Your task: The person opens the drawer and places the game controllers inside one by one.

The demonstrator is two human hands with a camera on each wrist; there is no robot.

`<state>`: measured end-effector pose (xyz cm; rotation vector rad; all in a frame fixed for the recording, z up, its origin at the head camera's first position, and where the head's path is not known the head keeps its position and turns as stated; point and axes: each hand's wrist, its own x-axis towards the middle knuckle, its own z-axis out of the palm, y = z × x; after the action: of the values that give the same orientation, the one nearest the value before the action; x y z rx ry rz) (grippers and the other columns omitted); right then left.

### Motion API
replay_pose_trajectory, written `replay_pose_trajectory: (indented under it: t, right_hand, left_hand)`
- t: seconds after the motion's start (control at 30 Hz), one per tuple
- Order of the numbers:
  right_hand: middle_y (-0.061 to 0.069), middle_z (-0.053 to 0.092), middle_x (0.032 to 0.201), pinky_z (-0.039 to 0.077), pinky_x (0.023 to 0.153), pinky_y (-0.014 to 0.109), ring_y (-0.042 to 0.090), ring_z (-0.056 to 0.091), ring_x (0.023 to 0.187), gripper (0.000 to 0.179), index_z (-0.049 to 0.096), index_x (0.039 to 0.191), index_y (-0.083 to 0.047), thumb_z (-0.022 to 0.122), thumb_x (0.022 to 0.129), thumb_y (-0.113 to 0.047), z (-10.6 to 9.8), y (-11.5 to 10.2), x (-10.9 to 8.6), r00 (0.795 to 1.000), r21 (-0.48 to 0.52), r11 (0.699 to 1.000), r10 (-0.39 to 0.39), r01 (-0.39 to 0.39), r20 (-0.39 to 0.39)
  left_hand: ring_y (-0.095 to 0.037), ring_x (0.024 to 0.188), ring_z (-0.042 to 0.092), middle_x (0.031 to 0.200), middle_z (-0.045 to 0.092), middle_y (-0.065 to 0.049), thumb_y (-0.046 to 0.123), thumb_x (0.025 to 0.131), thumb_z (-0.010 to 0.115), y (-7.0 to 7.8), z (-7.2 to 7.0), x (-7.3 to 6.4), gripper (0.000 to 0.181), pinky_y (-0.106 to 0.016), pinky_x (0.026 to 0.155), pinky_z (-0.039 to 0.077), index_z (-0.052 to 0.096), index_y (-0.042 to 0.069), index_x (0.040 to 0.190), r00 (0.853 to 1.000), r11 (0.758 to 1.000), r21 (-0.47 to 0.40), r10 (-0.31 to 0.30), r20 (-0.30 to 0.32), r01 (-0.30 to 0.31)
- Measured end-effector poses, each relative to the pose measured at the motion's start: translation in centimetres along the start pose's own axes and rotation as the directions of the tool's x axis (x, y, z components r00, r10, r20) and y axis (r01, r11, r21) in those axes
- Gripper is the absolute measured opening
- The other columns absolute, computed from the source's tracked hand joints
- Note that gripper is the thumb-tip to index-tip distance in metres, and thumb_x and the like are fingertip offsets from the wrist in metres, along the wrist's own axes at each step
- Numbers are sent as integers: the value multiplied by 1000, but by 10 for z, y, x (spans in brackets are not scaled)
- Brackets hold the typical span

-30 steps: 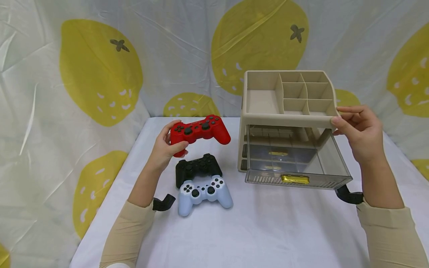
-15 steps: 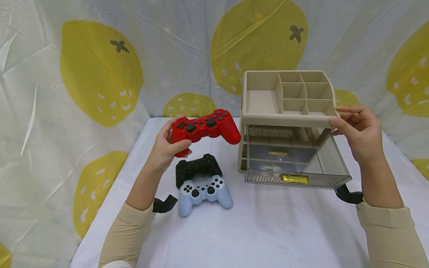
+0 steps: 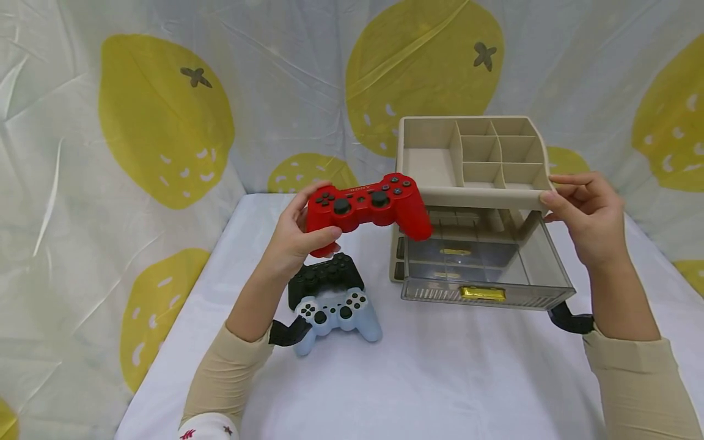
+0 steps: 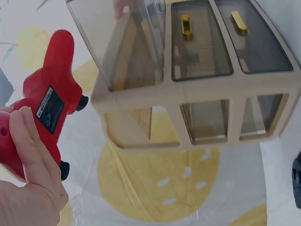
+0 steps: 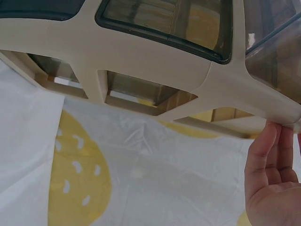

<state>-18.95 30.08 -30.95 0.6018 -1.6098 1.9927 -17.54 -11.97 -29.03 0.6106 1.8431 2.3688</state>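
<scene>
A red game controller [image 3: 365,209] is gripped at its left end by my left hand [image 3: 294,235], raised above the table and overlapping the organizer's left front in the head view. The left wrist view shows the underside of this controller [image 4: 49,106] with its dark label. My right hand [image 3: 588,214] holds the right front corner of a beige drawer organizer [image 3: 473,197], thumb in front. Its top clear drawer [image 3: 517,263], with a gold handle [image 3: 483,294], is pulled out, and I see nothing in it. In the right wrist view my fingers [image 5: 263,146] touch the organizer's edge.
A black controller [image 3: 324,278] and a light blue controller [image 3: 360,315] lie touching on the white table [image 3: 440,379], below my left hand. Lower drawers with gold handles are closed. A lemon-print cloth [image 3: 291,79] hangs behind.
My left hand has moved right and slightly up with the red controller, bringing it in front of the organizer. The right hand stays at the organizer's corner.
</scene>
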Motion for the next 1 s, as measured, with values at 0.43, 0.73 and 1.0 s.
replay_pose_trajectory:
  t: [0.43, 0.73, 1.0]
  right_hand:
    - [10, 68, 88, 53, 59, 18, 14, 64, 72, 28, 60, 110, 14, 57, 83, 22, 1, 2, 1, 1000, -4, 1000, 6, -6, 7]
    - [9, 68, 92, 53, 62, 18, 15, 64, 76, 30, 63, 112, 9, 57, 85, 19, -2, 5, 1, 999, -17, 999, 30, -30, 29]
    - [7, 68, 94, 53, 63, 17, 14, 64, 78, 31, 63, 115, 7, 58, 86, 16, -2, 4, 1, 999, -76, 997, 28, -26, 23]
  left_hand:
    - [-26, 85, 64, 121, 55, -19, -1, 83, 65, -8, 41, 17, 67, -34, 64, 58, 42, 13, 144, 992, 998, 9, -59, 109, 59]
    - [-27, 101, 61, 124, 55, -15, 0, 85, 67, -15, 71, 22, 68, -44, 74, 57, 41, 16, 145, 971, 988, 53, -155, 183, 147]
    - [-26, 101, 59, 115, 55, -14, 2, 81, 73, -11, 95, 30, 68, -41, 72, 58, 46, 18, 141, 966, 967, 166, -217, 141, 194]
